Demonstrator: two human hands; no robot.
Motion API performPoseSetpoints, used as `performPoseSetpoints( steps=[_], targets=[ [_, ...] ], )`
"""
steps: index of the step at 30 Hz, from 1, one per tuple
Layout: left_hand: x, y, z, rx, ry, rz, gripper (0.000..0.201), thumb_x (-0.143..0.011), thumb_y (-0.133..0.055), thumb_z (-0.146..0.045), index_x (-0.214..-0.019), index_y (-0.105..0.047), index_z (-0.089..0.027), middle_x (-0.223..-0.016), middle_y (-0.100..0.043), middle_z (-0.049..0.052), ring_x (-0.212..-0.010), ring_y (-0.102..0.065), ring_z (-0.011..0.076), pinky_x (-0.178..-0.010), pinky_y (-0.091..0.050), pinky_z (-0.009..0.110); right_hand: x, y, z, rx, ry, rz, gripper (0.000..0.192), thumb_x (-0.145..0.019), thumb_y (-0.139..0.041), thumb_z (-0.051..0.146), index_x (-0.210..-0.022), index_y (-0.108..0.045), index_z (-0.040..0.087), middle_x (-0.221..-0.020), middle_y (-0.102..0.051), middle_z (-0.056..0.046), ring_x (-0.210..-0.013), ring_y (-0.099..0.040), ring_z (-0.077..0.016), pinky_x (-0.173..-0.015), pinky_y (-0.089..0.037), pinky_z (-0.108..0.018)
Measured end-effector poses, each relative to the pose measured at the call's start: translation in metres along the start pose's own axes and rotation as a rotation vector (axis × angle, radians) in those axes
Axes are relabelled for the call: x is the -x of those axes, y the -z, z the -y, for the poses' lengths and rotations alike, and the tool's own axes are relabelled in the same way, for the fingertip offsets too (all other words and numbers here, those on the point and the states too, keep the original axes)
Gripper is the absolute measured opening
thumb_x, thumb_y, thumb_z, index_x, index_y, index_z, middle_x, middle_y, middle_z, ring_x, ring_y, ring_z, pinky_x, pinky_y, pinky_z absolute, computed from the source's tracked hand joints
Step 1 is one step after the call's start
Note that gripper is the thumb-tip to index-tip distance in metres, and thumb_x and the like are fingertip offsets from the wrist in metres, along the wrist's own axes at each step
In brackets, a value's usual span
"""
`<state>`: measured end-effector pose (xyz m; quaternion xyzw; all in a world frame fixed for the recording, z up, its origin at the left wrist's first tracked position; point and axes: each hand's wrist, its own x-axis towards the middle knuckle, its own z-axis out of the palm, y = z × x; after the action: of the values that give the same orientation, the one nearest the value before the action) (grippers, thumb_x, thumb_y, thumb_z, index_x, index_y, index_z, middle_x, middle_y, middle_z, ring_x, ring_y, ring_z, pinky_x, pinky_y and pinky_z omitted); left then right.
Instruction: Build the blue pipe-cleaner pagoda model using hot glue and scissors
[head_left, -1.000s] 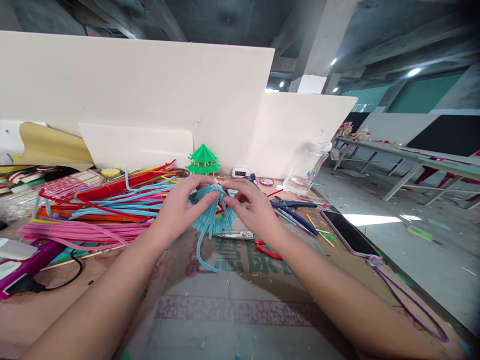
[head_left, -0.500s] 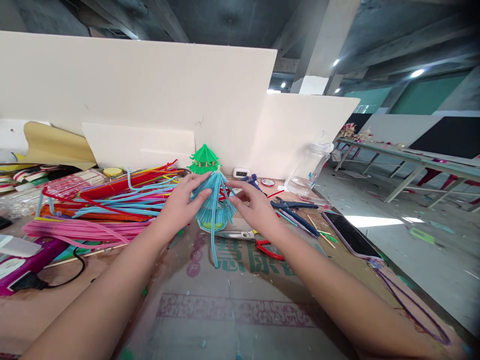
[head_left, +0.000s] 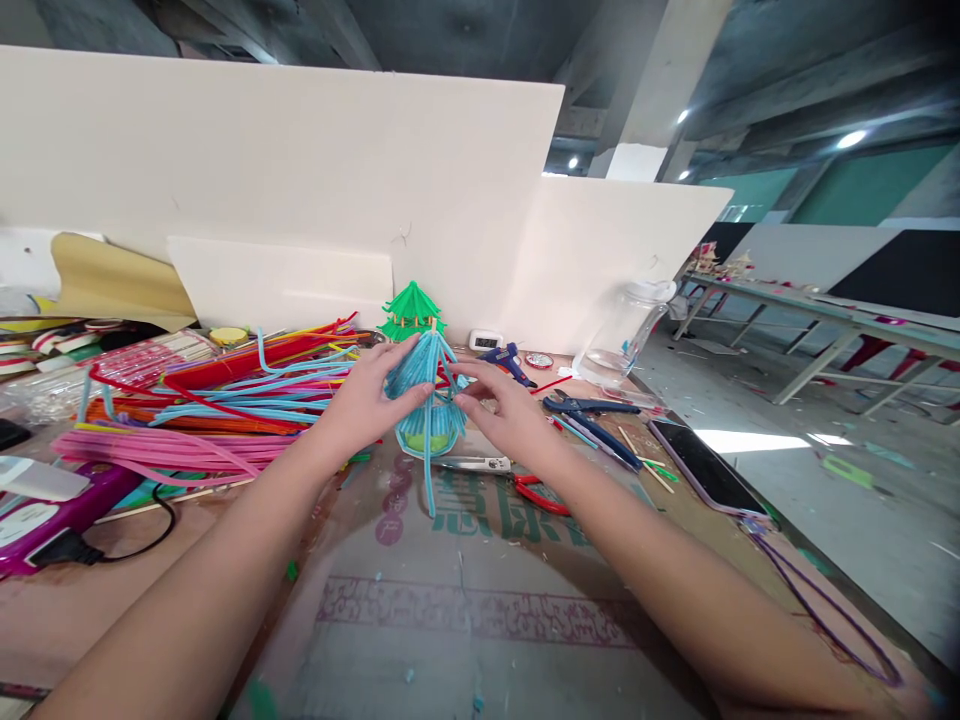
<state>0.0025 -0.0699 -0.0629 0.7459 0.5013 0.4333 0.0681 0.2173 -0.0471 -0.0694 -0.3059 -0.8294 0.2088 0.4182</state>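
left hand (head_left: 365,398): gripping the left flank of a small light-blue cone-shaped model made of fuzzy pipe cleaners (head_left: 426,395), fingers curled against it, thumb pressing on its front.
right hand (head_left: 504,412): fingers pinching the strands on the model's right side.
model place: standing upright between both sets of fingers, base resting on the tabletop (head_left: 480,610).
done: cone looking mostly formed, strands gathered at the peak.
left: one loose blue strand (head_left: 430,485) is hanging below the fingers, untucked; yellow-green core showing at the base.
beyond fingers: green pagoda-shaped model (head_left: 411,309).
left of fingers: heap of coloured pipe cleaners (head_left: 217,400).
under right fingers: red-handled scissors (head_left: 517,480).
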Motion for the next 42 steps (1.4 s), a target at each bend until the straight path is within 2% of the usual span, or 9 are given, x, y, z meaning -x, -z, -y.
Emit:
performPoseSetpoints(
  steps=[6,8,11,13,15,18,23,30,42],
  targets=[
    [-0.001,0.0,0.002,-0.017,-0.04,0.0,0.068,-0.087,-0.058,-0.046,-0.145,-0.044,-0.016,-0.137,-0.052,0.015,-0.13,-0.046,0.0278,-0.111,-0.035,0.044,0.0,0.0,0.0,0.013,0.019,0.009,0.035,-0.091,-0.054,0.022,-0.126,-0.058,0.024,-0.137,-0.056,-0.008,-0.095,-0.065,-0.015,-0.088,-0.052,-0.033],
    [-0.001,0.0,0.003,-0.014,-0.042,-0.001,0.067,-0.087,-0.057,-0.046,-0.145,-0.045,-0.014,-0.138,-0.052,0.015,-0.131,-0.046,0.0278,-0.112,-0.034,0.043,0.0,0.0,0.002,0.029,0.022,-0.055,0.03,-0.091,-0.055,0.023,-0.12,-0.06,0.022,-0.134,-0.057,-0.009,-0.089,-0.064,-0.014,-0.082,-0.052,-0.031],
    [-0.003,0.001,0.005,0.004,-0.047,-0.007,0.062,-0.091,-0.052,-0.046,-0.143,-0.047,-0.015,-0.136,-0.055,0.014,-0.129,-0.048,0.027,-0.111,-0.036,0.044,0.0,0.001,0.009,0.114,-0.03,-0.149,0.017,-0.09,-0.056,0.032,-0.095,-0.066,0.018,-0.1,-0.067,-0.006,-0.074,-0.06,-0.0133,-0.068,-0.047,-0.027],
    [-0.004,0.001,0.006,-0.001,-0.059,-0.021,0.059,-0.091,-0.051,-0.045,-0.142,-0.049,-0.016,-0.132,-0.058,0.013,-0.123,-0.052,0.0262,-0.108,-0.04,0.043,0.0,0.002,0.014,0.156,-0.11,-0.054,0.03,-0.092,-0.053,0.041,-0.078,-0.066,0.018,-0.069,-0.063,-0.001,-0.062,-0.054,-0.0124,-0.059,-0.039,-0.025],
    [-0.004,0.002,0.006,-0.034,-0.063,-0.04,0.059,-0.09,-0.054,-0.044,-0.141,-0.05,-0.015,-0.126,-0.061,0.012,-0.118,-0.056,0.0261,-0.104,-0.043,0.042,0.0,0.002,0.016,0.151,-0.166,0.103,0.039,-0.093,-0.05,0.045,-0.07,-0.066,0.017,-0.058,-0.058,0.001,-0.055,-0.048,-0.011,-0.054,-0.033,-0.025],
    [-0.004,0.002,0.005,-0.089,-0.049,-0.07,0.059,-0.088,-0.057,-0.043,-0.139,-0.052,-0.014,-0.12,-0.064,0.012,-0.112,-0.058,0.0269,-0.1,-0.045,0.042,-0.001,-0.003,0.015,0.081,-0.178,0.23,0.034,-0.092,-0.05,0.04,-0.074,-0.067,0.017,-0.064,-0.061,0.001,-0.058,-0.05,-0.0103,-0.056,-0.033,-0.024],
    [-0.004,0.002,0.003,-0.105,-0.035,-0.076,0.06,-0.087,-0.057,-0.043,-0.138,-0.053,-0.012,-0.124,-0.064,0.013,-0.115,-0.057,0.0276,-0.101,-0.044,0.043,0.0,-0.012,0.013,-0.139,-0.289,0.288,0.03,-0.089,-0.051,0.039,-0.071,-0.061,0.017,-0.06,-0.056,0.003,-0.051,-0.043,-0.0085,-0.052,-0.031,-0.023],
    [-0.004,0.002,0.002,-0.107,-0.035,-0.066,0.059,-0.088,-0.057,-0.042,-0.138,-0.053,-0.012,-0.127,-0.063,0.014,-0.117,-0.057,0.0283,-0.101,-0.045,0.043,0.002,-0.019,0.017,-0.379,-0.465,0.289,0.025,-0.082,-0.057,0.042,-0.078,-0.06,0.017,-0.057,-0.053,0.005,-0.044,-0.038,-0.0075,-0.044,-0.028,-0.022],
    [-0.002,0.001,-0.006,-0.144,-0.04,-0.068,0.06,-0.086,-0.06,-0.047,-0.138,-0.051,-0.017,-0.125,-0.062,0.012,-0.117,-0.056,0.0275,-0.101,-0.044,0.043,0.008,-0.033,0.01,-0.391,-0.42,0.224,0.025,-0.086,-0.056,0.039,-0.073,-0.059,0.018,-0.05,-0.054,0.005,-0.04,-0.038,-0.0069,-0.042,-0.028,-0.02]
  ],
)
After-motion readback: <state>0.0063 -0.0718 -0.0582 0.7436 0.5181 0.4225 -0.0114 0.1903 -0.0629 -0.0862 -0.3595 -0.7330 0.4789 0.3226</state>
